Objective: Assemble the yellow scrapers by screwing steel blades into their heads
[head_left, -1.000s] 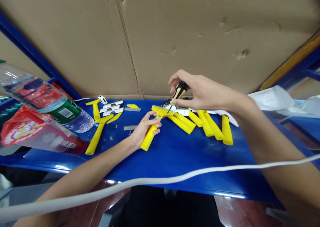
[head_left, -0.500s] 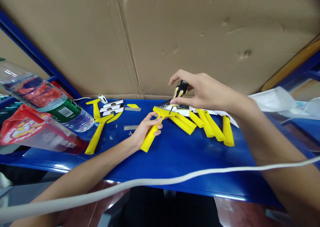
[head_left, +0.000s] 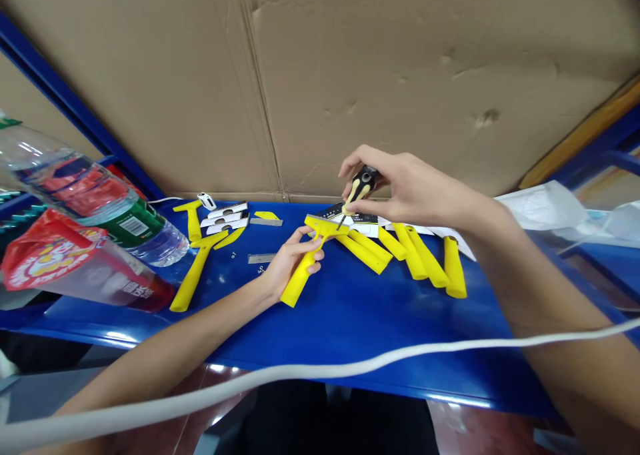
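Note:
My left hand (head_left: 289, 263) is wrapped round the handle of a yellow scraper (head_left: 298, 285), its wide head tilted up to the right. Between the thumb and fingers of my right hand (head_left: 395, 185) is a short black-and-cream screwdriver (head_left: 361, 187). Its tip reaches the right end of the scraper head, where a screw would be too small to make out. Just right of the scraper lie several yellow handles (head_left: 419, 255). A loose metal blade (head_left: 261, 259) and some tiny screws (head_left: 261, 270) rest left of the scraper, near my left wrist.
On the left stand a large water bottle (head_left: 135, 223) and a red-topped plastic cup (head_left: 100, 261). Yellow scraper parts (head_left: 193, 268) and small white boxes (head_left: 225, 216) lie near them. A white cable (head_left: 320, 369) crosses the foreground. Cardboard (head_left: 320, 95) backs the blue table (head_left: 320, 335).
The screwdriver has turned and tilted in my right hand, its handle end now facing me more. My left hand and the scraper stay almost where they were.

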`<move>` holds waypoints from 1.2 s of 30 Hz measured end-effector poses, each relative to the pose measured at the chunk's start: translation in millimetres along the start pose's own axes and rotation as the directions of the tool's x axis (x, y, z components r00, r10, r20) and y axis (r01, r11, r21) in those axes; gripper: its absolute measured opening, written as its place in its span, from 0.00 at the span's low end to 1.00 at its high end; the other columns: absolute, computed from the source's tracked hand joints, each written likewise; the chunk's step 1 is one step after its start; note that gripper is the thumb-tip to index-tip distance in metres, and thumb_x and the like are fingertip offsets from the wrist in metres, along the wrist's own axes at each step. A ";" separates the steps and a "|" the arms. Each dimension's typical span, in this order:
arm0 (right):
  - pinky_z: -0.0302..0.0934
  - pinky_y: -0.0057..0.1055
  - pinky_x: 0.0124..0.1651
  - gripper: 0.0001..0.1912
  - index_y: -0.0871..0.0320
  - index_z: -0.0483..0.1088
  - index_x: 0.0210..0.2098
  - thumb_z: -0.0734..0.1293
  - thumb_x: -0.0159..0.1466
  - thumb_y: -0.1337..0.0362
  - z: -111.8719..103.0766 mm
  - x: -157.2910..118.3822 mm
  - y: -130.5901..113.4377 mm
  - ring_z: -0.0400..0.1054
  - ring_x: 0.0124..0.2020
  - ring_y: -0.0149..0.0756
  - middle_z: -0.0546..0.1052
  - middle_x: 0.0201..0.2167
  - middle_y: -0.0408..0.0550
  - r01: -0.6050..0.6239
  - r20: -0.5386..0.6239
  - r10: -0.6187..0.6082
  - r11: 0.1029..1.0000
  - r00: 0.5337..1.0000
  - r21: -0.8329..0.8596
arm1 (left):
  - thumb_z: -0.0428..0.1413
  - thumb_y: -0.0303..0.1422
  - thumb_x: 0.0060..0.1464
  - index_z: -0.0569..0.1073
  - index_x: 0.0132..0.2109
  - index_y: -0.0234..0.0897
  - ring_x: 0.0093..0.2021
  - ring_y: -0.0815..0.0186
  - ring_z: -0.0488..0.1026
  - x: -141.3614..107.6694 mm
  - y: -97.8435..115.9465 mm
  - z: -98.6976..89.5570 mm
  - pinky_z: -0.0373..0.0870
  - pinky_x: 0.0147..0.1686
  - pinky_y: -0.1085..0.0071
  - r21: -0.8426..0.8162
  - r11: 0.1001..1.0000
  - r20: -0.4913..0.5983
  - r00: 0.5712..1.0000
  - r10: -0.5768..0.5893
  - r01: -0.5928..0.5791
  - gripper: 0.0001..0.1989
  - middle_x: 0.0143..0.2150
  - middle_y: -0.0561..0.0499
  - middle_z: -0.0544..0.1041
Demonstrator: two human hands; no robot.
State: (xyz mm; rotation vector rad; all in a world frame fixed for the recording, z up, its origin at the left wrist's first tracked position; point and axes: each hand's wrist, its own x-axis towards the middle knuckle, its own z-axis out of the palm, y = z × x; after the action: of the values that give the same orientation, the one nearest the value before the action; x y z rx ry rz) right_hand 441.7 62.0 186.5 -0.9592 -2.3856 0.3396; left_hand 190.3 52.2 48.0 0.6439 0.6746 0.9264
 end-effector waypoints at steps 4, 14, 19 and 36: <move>0.71 0.44 0.45 0.23 0.51 0.70 0.56 0.78 0.68 0.53 0.0 0.6 -0.8 0.80 0.43 0.48 0.83 0.51 0.52 0.007 -0.023 -0.008 0.999 1.000 -0.047 | 0.73 0.23 0.53 0.69 0.51 0.40 0.28 0.74 0.72 0.7 -0.8 -2.1 0.63 0.20 0.80 0.013 1.000 0.011 1.000 0.009 -0.009 0.25 0.48 0.47 0.79; 0.72 0.45 0.47 0.23 0.51 0.68 0.59 0.76 0.70 0.54 0.9 0.2 -3.4 0.80 0.45 0.49 0.83 0.53 0.53 0.021 -0.026 -0.022 1.000 0.999 -0.022 | 0.73 0.23 0.52 0.68 0.52 0.41 0.27 0.75 0.71 -0.8 3.4 -0.5 0.62 0.20 0.80 0.007 1.000 0.007 1.000 0.021 -0.021 0.26 0.50 0.46 0.79; 0.73 0.45 0.44 0.22 0.52 0.68 0.58 0.75 0.71 0.53 1.4 0.6 -3.8 0.80 0.39 0.47 0.84 0.45 0.51 -0.038 -0.039 0.038 0.999 0.998 0.006 | 0.73 0.24 0.52 0.69 0.52 0.41 0.27 0.75 0.71 -1.1 3.6 -0.2 0.62 0.20 0.80 0.007 1.000 0.008 1.000 0.017 -0.017 0.27 0.52 0.45 0.80; 0.75 0.46 0.48 0.22 0.50 0.70 0.59 0.75 0.69 0.54 -0.5 0.2 -0.7 0.81 0.43 0.49 0.85 0.49 0.51 -0.062 -0.005 0.062 0.998 0.998 0.007 | 0.73 0.23 0.52 0.69 0.51 0.40 0.28 0.75 0.71 -0.3 2.7 -1.3 0.63 0.21 0.80 0.009 1.000 0.007 1.000 0.002 -0.002 0.26 0.52 0.45 0.79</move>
State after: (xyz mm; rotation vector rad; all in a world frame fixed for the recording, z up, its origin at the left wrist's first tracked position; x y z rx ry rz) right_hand 441.4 61.6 187.3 -1.0309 -2.3518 0.3678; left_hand 187.8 53.4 49.3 0.6558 0.6727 0.9227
